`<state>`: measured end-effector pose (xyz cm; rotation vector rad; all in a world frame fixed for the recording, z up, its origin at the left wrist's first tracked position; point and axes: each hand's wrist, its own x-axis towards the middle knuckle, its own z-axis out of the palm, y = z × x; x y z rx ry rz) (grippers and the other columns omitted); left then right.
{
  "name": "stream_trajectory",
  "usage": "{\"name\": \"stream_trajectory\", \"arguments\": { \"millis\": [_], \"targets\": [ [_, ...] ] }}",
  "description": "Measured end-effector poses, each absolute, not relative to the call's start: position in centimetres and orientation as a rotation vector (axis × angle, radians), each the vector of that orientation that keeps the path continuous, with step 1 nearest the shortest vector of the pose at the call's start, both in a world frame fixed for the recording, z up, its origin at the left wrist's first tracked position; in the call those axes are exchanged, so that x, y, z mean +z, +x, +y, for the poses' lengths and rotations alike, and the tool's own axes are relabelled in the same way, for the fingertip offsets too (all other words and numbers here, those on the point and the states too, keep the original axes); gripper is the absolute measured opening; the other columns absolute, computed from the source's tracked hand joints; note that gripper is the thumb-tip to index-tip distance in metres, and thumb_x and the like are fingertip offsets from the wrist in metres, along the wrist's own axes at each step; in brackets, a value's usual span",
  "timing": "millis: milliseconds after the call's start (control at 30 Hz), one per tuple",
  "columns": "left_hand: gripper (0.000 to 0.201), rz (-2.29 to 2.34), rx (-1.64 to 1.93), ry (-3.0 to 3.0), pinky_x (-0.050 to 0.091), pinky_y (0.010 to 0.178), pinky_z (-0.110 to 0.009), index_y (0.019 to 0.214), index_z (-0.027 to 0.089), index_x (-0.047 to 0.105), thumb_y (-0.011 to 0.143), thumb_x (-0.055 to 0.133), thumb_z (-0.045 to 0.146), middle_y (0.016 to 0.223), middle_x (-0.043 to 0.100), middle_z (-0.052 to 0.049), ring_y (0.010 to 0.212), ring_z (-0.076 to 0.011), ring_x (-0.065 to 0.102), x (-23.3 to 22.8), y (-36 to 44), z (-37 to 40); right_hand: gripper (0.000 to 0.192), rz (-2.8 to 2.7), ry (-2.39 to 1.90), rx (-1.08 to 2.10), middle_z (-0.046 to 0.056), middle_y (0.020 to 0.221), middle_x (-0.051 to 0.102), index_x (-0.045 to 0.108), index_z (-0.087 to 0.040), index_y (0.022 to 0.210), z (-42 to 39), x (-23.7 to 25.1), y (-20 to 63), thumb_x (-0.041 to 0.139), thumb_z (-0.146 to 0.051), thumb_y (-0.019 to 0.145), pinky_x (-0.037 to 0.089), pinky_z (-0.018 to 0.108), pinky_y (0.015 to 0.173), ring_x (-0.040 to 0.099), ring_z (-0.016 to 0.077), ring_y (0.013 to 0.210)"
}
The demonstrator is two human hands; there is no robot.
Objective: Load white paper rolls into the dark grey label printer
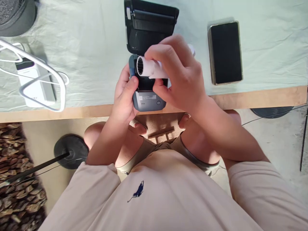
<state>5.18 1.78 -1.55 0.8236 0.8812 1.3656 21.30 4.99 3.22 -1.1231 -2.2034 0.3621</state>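
Observation:
A small dark label printer point(149, 102) stands at the table's front edge with its lid point(150, 30) swung up and back. My left hand point(126, 94) grips the printer's left side, thumb on the rim of the opening. Over that opening my right hand point(179, 70) holds a white paper roll point(154, 68) between thumb and fingers. The roll lies sideways, its ribbed hollow core facing left. My fingers cover much of its right part. Below the opening, the printer's front carries a pale sticker and a round button.
To the right lies a dark-screened phone point(226, 53). On the left are a white box-shaped device point(36, 86) and a looped white cable point(60, 81). A black round container point(16, 17) occupies the far left corner. The wooden table edge point(260, 96) runs in front of me.

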Motion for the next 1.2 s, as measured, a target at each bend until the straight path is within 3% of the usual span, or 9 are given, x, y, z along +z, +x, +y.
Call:
{"name": "stream_trajectory", "arguments": {
  "millis": [267,400,533,700,833,900,967,1100,1200],
  "targets": [
    [0.026,0.905,1.387,0.802,0.055,0.103,-0.03,0.117,0.029,0.068,0.094,0.069,0.04,0.112,0.072,0.002,0.113,-0.0174,0.067,-1.8,5.1,1.3,0.021,-2.365,-1.271,0.374,0.0,0.11,0.077,0.068,-0.032,0.1,6.4,2.2,20.6,0.05,-0.025,0.092,0.052,0.052,0.106,0.069,0.0258,0.113],
    [0.026,0.881,1.371,0.787,0.056,0.095,-0.031,0.116,0.029,0.069,0.092,0.07,0.041,0.109,0.072,0.0,0.103,-0.0182,0.068,-1.8,5.0,1.5,0.046,-2.344,-1.07,0.369,0.002,0.103,0.079,0.072,-0.029,0.099,5.9,1.3,20.9,0.03,-0.048,0.104,0.052,0.053,0.104,0.07,0.0235,0.115],
    [0.043,0.858,1.362,0.819,0.056,0.092,-0.032,0.12,0.029,0.067,0.085,0.076,0.051,0.112,0.072,-0.001,0.106,-0.0197,0.069,-2.4,4.6,1.7,0.047,-2.366,-0.912,0.35,-0.002,0.095,0.078,0.072,-0.029,0.099,5.1,1.0,21.2,0.033,-0.055,0.104,0.053,0.049,0.104,0.072,0.0192,0.114],
    [0.077,0.984,1.283,0.824,0.056,0.076,-0.027,0.139,0.036,0.055,0.07,0.088,0.029,0.111,0.072,0.001,0.099,-0.0195,0.072,-2.5,4.2,1.3,0.045,-2.109,-0.927,0.238,0.003,0.067,0.063,0.059,-0.024,0.073,5.1,1.6,22.1,0.03,-0.045,0.101,0.056,0.042,0.082,0.066,0.0165,0.076],
    [0.105,0.996,1.215,0.814,0.052,0.066,-0.026,0.153,0.041,0.038,0.063,0.089,0.022,0.113,0.072,0.001,0.091,-0.0203,0.072,-2.3,3.7,1.0,0.031,-1.881,-1.039,0.23,0.009,0.114,0.067,0.06,-0.023,0.11,5.5,2.0,23.3,0.042,-0.044,0.097,0.058,0.04,0.09,0.064,0.0211,0.117],
    [0.111,0.947,1.185,0.838,0.052,0.067,-0.028,0.158,0.044,0.031,0.064,0.088,0.022,0.112,0.073,0.001,0.091,-0.0211,0.072,-2.5,3.4,1.1,0.046,-1.898,-1.057,0.357,0.009,0.147,0.054,0.047,-0.022,0.138,5.7,1.9,23.6,0.047,-0.043,0.097,0.058,0.038,0.099,0.053,0.0217,0.141],
    [0.109,0.897,1.189,0.858,0.054,0.074,-0.031,0.156,0.044,0.034,0.064,0.089,0.026,0.113,0.074,0.001,0.1,-0.0244,0.073,-3.0,3.1,1.4,0.052,-1.902,-0.962,0.475,0.008,0.155,0.046,0.036,-0.021,0.146,5.9,1.5,23.6,0.044,-0.042,0.098,0.056,0.038,0.104,0.056,0.0195,0.139],
    [0.088,0.845,1.262,0.811,0.056,0.098,-0.039,0.142,0.037,0.053,0.061,0.089,0.033,0.124,0.073,-0.001,0.137,-0.0322,0.059,-3.3,3.1,2.0,0.033,-1.835,-0.766,0.56,0.008,0.125,0.065,0.053,-0.017,0.123,5.8,1.3,23.3,0.044,-0.036,0.098,0.057,0.037,0.099,0.067,0.0145,0.111],
    [0.058,0.845,1.332,0.739,0.053,0.107,-0.046,0.124,0.033,0.065,0.069,0.082,0.044,0.118,0.074,-0.001,0.144,-0.0338,0.052,-2.8,3.4,1.8,0.02,-1.879,-0.802,0.55,0.006,0.11,0.069,0.058,-0.019,0.108,5.4,1.4,23.0,0.045,-0.032,0.099,0.058,0.036,0.099,0.066,0.0139,0.108]
  ]
}}
